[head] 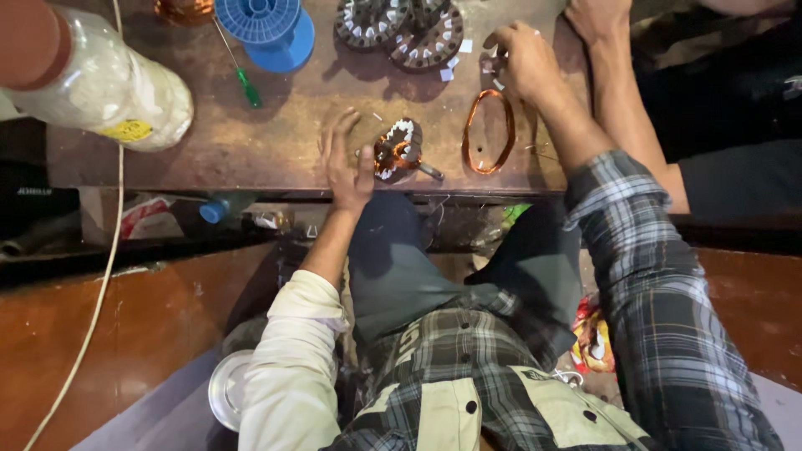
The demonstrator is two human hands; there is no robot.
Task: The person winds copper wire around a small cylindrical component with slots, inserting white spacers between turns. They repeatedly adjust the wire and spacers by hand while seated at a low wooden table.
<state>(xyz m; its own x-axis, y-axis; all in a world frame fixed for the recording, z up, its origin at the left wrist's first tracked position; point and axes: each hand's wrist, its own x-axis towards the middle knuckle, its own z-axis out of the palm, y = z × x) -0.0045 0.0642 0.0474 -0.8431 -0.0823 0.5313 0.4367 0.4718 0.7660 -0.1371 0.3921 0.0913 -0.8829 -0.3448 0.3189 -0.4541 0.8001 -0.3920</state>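
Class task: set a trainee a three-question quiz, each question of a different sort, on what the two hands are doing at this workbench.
1. True or false: the left hand rests beside the small wound stator.
2. Which lies between the stator and the right hand? A) copper wire loop B) green screwdriver C) blue spool
3. Fill in: the plastic bottle lies on its ____.

Key: 1 true; 2 A; 3 side.
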